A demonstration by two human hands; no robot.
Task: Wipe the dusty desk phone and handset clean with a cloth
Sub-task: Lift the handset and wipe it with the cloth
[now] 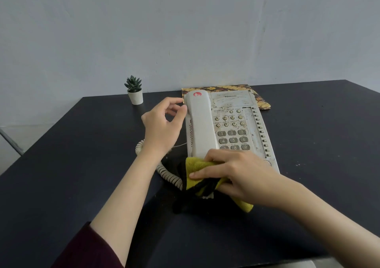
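The white Panasonic desk phone (236, 123) sat on the dark table (82, 164), its face and keypad spotted with grime. The handset (200, 123) lay in its cradle on the phone's left side. The right hand (236, 175) pressed a yellow-and-black cloth (197, 165) against the handset's near end, its grip curled round the cloth. The left hand (162, 123) touched the handset's upper left edge with loosely bent fingers, holding nothing. A coiled cord (164, 173) trailed beside the phone; a small potted succulent (134, 90) stood near the wall.
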